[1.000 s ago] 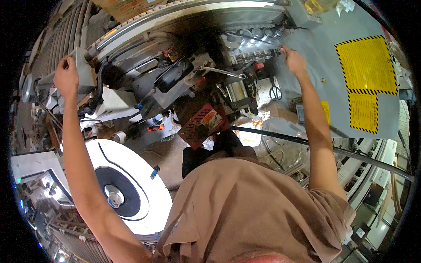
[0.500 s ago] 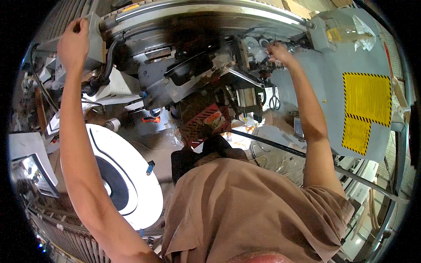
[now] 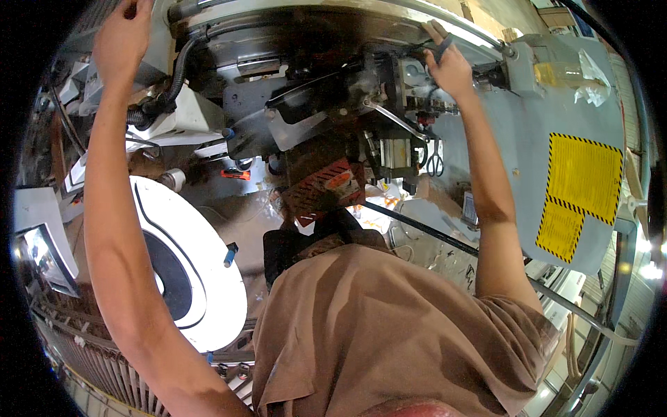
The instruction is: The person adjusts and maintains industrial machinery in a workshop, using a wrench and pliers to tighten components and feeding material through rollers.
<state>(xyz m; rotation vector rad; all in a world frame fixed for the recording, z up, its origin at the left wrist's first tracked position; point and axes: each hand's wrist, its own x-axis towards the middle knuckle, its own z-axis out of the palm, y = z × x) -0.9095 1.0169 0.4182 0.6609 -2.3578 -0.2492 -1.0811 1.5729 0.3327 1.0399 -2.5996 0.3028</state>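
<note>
My left hand [image 3: 124, 45] is raised at the far left, by the end of a long metal rail [image 3: 313, 8]. Its fingers curl together at the picture's upper edge, partly cut off; whatever they hold is hidden. My right hand [image 3: 454, 73] is up by the rail's right part, with its fingers pointing up. A small dark piece [image 3: 442, 47] lies between its thumb and fingers; its kind cannot be made out. Just below that hand are small metal machine parts [image 3: 417, 73]. A combination wrench [image 3: 392, 118] rests slantwise on the machine, left of my right forearm.
Scissors [image 3: 435, 160] hang beside a metal block [image 3: 397, 153]. A red striped box [image 3: 323, 191] lies in front of my body. The white round cover [image 3: 222, 292] stands at left. A grey panel with yellow labels [image 3: 583, 177] is at right; a black bar [image 3: 424, 228] crosses below.
My right hand has moved up from the small machine parts toward the rail, its fingers now straighter, with a dark piece showing. My left hand sits higher in the picture. The view has shifted slightly.
</note>
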